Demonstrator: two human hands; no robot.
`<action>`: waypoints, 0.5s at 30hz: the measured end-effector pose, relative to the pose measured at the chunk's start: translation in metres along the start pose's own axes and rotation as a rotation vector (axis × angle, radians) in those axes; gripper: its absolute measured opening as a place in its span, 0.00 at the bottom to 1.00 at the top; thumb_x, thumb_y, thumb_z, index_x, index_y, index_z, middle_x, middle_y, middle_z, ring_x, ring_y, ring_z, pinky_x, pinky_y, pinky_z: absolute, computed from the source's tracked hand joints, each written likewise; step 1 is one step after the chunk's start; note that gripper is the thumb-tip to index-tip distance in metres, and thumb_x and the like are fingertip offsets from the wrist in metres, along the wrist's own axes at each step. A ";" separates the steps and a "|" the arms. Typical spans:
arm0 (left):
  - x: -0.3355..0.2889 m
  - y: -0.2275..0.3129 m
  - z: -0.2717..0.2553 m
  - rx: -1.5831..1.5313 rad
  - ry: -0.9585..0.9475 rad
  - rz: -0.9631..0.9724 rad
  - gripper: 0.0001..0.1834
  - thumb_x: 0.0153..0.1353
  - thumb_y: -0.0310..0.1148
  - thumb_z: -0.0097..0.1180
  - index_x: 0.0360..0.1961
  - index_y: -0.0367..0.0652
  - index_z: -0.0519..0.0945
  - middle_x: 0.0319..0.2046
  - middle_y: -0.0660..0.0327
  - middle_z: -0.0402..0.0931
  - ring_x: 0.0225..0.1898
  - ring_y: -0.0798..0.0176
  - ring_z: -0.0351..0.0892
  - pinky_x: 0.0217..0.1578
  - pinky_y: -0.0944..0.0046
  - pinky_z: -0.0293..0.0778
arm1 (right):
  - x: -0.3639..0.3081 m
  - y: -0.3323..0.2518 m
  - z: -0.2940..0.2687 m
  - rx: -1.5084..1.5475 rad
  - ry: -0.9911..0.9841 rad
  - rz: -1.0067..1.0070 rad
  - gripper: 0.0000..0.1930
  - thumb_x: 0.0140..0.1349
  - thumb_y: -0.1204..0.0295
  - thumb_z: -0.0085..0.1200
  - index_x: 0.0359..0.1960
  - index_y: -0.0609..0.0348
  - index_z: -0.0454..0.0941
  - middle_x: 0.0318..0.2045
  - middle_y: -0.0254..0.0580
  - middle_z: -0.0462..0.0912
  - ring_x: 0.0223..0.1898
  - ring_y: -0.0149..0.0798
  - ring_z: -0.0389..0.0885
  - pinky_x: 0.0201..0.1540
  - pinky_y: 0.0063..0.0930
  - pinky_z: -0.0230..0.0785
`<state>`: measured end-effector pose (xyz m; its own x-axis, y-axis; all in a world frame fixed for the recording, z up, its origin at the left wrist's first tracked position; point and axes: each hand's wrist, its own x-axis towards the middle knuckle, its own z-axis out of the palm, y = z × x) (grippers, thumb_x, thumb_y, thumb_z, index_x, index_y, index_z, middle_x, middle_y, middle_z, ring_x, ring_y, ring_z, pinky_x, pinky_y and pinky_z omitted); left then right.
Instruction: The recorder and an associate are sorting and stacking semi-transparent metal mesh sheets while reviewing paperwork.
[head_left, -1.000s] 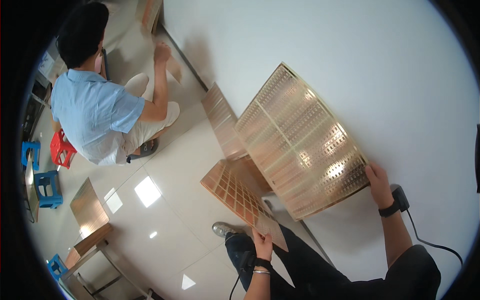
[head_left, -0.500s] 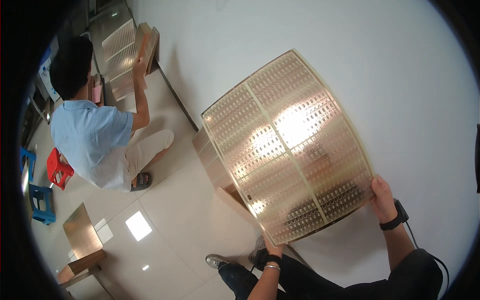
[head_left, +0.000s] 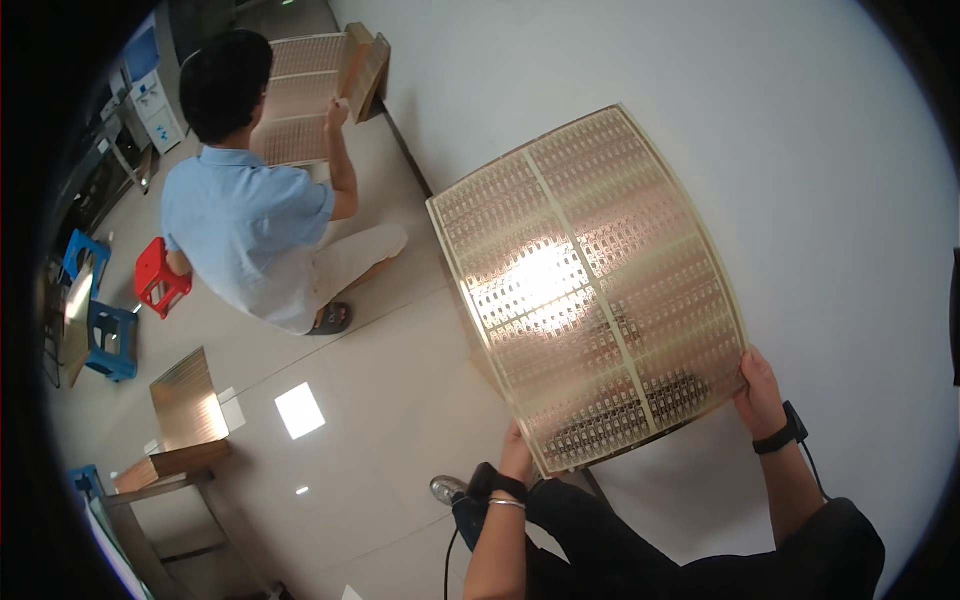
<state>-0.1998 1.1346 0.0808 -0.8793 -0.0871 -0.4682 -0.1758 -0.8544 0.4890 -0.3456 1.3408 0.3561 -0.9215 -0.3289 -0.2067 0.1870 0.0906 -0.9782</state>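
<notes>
A large copper-coloured circuit board panel (head_left: 650,290) fills the middle of the view, tilted and slightly bowed in the picture. Rows of small pads cover it, split by pale strips, and light glares off its left half. My right hand (head_left: 761,392) grips its lower right edge, thumb on the face. At the lower left corner, my left hand (head_left: 516,452) holds the edge, its fingers partly hidden behind the panel. Both wrists wear black bands.
A co-worker in a light blue shirt (head_left: 245,210) crouches at left, one hand on panels (head_left: 362,75) leaning by the white wall (head_left: 800,200). A red stool (head_left: 162,275), blue stools (head_left: 112,340) and a stack of panels (head_left: 190,405) stand on the tiled floor.
The panel has shifted slightly in my hands' hold, and my left hand has moved up its left edge. The view has swung so that the co-worker and stools appear farther right.
</notes>
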 end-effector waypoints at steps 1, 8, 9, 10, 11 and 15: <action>-0.006 0.017 0.006 -0.002 0.015 0.018 0.24 0.55 0.32 0.51 0.52 0.40 0.59 0.43 0.58 0.69 0.42 0.64 0.71 0.42 0.64 0.69 | 0.004 -0.001 -0.004 0.004 -0.015 0.010 0.15 0.63 0.66 0.36 0.48 0.62 0.63 0.43 0.37 0.72 0.44 0.28 0.70 0.46 0.24 0.63; -0.064 0.111 0.050 -0.309 -0.106 0.337 0.21 0.60 0.38 0.43 0.52 0.41 0.61 0.45 0.60 0.69 0.45 0.65 0.70 0.44 0.65 0.68 | 0.013 -0.004 -0.015 0.072 -0.199 0.025 0.15 0.63 0.66 0.36 0.48 0.60 0.63 0.42 0.36 0.72 0.42 0.29 0.72 0.45 0.24 0.65; -0.069 0.114 0.052 -0.252 -0.060 0.362 0.20 0.59 0.35 0.44 0.52 0.42 0.62 0.43 0.62 0.70 0.43 0.67 0.70 0.43 0.67 0.69 | 0.014 -0.007 -0.009 0.071 -0.165 0.052 0.15 0.63 0.66 0.36 0.48 0.60 0.63 0.42 0.36 0.73 0.42 0.29 0.72 0.44 0.25 0.66; -0.074 0.117 0.054 -0.196 -0.015 0.387 0.19 0.59 0.32 0.45 0.52 0.43 0.62 0.41 0.63 0.70 0.41 0.70 0.71 0.41 0.68 0.69 | 0.014 -0.010 -0.003 0.068 -0.130 0.079 0.16 0.63 0.65 0.36 0.48 0.60 0.63 0.41 0.36 0.73 0.42 0.29 0.73 0.43 0.25 0.67; -0.079 0.120 0.055 -0.191 -0.010 0.404 0.19 0.59 0.32 0.45 0.52 0.43 0.62 0.41 0.63 0.70 0.41 0.70 0.71 0.41 0.68 0.69 | 0.015 -0.014 0.000 0.075 -0.146 0.073 0.16 0.63 0.65 0.36 0.48 0.60 0.63 0.41 0.36 0.73 0.42 0.29 0.73 0.43 0.25 0.67; -0.096 0.124 0.061 -0.229 0.048 0.390 0.20 0.56 0.27 0.48 0.51 0.45 0.63 0.34 0.67 0.71 0.35 0.74 0.70 0.36 0.72 0.69 | 0.018 -0.024 0.001 0.068 -0.172 0.147 0.16 0.63 0.65 0.37 0.48 0.60 0.64 0.40 0.36 0.74 0.40 0.30 0.74 0.41 0.27 0.69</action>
<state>-0.1647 1.0681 0.2313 -0.8378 -0.4442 -0.3174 0.2719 -0.8436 0.4631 -0.3664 1.3320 0.3757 -0.8124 -0.4725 -0.3417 0.3423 0.0879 -0.9355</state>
